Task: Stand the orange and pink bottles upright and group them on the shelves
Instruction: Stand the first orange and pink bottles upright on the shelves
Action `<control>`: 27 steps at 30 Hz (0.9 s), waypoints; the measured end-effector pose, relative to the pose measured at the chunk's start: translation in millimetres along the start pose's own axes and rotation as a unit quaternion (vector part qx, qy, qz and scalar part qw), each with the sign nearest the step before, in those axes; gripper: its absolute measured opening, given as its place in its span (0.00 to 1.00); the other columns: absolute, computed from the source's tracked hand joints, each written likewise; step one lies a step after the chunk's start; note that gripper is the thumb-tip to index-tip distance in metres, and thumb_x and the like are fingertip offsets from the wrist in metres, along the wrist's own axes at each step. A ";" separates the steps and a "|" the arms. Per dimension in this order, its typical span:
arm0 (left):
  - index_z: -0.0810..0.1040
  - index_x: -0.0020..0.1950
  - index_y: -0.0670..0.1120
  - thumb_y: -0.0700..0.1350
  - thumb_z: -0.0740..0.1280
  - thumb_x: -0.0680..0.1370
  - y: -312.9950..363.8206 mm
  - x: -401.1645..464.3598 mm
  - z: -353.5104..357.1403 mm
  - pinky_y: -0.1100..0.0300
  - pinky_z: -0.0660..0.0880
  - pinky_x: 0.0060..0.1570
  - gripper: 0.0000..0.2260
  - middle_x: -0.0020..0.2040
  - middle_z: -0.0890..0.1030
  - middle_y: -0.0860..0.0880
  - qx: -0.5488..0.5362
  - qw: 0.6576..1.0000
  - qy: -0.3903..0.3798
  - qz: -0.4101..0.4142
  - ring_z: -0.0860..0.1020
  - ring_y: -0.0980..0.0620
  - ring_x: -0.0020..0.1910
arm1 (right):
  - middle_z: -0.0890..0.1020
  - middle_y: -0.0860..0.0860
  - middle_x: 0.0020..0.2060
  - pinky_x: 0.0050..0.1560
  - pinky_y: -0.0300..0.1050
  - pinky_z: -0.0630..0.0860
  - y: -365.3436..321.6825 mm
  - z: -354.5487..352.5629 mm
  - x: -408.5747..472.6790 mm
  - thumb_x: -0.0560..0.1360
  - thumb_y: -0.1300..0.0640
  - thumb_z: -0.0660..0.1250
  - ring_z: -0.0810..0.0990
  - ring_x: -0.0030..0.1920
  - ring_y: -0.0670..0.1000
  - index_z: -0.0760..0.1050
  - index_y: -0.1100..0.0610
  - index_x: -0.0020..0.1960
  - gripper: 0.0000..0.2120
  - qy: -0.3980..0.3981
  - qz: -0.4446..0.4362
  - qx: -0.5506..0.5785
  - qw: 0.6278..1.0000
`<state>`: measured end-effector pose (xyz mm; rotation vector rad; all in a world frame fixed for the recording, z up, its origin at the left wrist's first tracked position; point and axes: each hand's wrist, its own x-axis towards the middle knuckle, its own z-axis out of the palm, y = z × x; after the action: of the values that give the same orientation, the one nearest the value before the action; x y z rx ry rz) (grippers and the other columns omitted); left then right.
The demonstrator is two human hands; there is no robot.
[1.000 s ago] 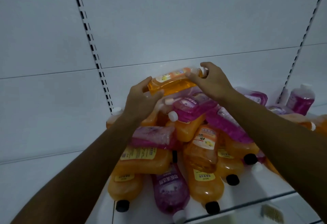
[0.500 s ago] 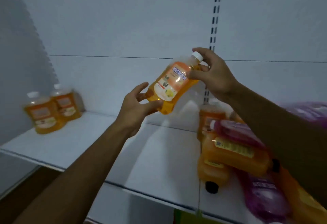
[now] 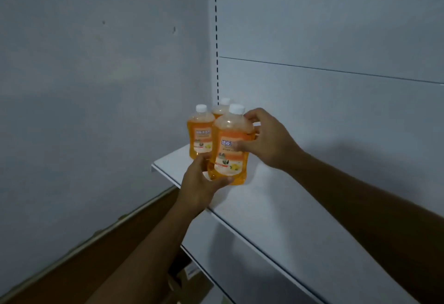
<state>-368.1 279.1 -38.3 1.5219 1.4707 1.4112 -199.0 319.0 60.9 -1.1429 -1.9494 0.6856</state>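
Head view: an orange bottle (image 3: pixel 229 150) with a white cap is held upright, cap up and long axis vertical, over the left end of the white shelf (image 3: pixel 276 198). Its label carries blue Chinese characters, "地板" readable, the rest covered by a thumb; below is a small picture with yellow fruit. The left hand (image 3: pixel 200 183) grips the bottle's base, fingers curled round it. The right hand (image 3: pixel 266 138) holds its upper body, thumb across the label. Just behind, two more orange bottles (image 3: pixel 200 133) stand upright in the corner, their labels too blurred to read.
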 end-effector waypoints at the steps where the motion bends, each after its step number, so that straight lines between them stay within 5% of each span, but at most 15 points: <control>1: 0.74 0.58 0.52 0.45 0.80 0.66 -10.5 5.4 -8.6 0.69 0.75 0.43 0.25 0.50 0.80 0.59 0.015 1.000 0.015 -0.006 0.78 0.64 0.48 | 0.76 0.48 0.57 0.54 0.53 0.80 -0.3 14.8 9.3 0.67 0.56 0.78 0.79 0.54 0.51 0.68 0.54 0.63 0.29 -0.009 -0.013 -0.005 1.000; 6: 0.73 0.58 0.53 0.47 0.77 0.69 -52.4 30.0 -41.8 0.63 0.73 0.49 0.21 0.55 0.79 0.55 0.074 0.995 0.050 -0.054 0.77 0.56 0.52 | 0.77 0.50 0.61 0.60 0.54 0.77 9.4 83.7 42.4 0.69 0.57 0.76 0.77 0.60 0.51 0.68 0.53 0.66 0.29 -0.030 -0.057 -0.037 0.997; 10: 0.74 0.59 0.51 0.43 0.75 0.71 -68.6 45.7 -62.7 0.70 0.71 0.46 0.19 0.52 0.77 0.56 0.086 0.992 0.067 -0.059 0.75 0.59 0.49 | 0.76 0.49 0.60 0.61 0.51 0.76 15.6 121.5 62.8 0.70 0.56 0.75 0.75 0.61 0.49 0.68 0.52 0.67 0.29 -0.010 -0.100 -0.044 0.994; 22: 0.73 0.64 0.50 0.47 0.75 0.72 -91.6 72.1 -73.8 0.49 0.74 0.60 0.23 0.62 0.78 0.52 0.114 0.982 0.119 -0.089 0.76 0.49 0.60 | 0.71 0.53 0.68 0.67 0.51 0.68 18.6 143.2 87.4 0.77 0.56 0.66 0.68 0.69 0.53 0.63 0.56 0.74 0.27 0.007 -0.124 -0.162 0.979; 24: 0.70 0.67 0.48 0.47 0.76 0.71 -89.9 64.7 -69.7 0.52 0.74 0.59 0.28 0.64 0.75 0.49 0.143 0.969 0.180 -0.096 0.74 0.49 0.61 | 0.72 0.53 0.67 0.66 0.51 0.71 23.9 136.5 78.4 0.76 0.56 0.67 0.70 0.68 0.53 0.64 0.57 0.73 0.27 0.010 -0.129 -0.137 0.982; 27: 0.74 0.56 0.47 0.45 0.74 0.72 -77.1 41.8 -59.5 0.60 0.73 0.45 0.15 0.51 0.77 0.49 0.155 0.959 0.235 -0.038 0.76 0.53 0.47 | 0.75 0.52 0.64 0.63 0.51 0.74 27.5 114.6 61.8 0.75 0.54 0.68 0.73 0.64 0.53 0.66 0.55 0.70 0.25 0.017 -0.129 -0.144 0.981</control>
<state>-455.4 320.4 -81.9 1.3380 2.0963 1.6296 -299.1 378.4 -3.7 -1.0326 -2.1677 0.2493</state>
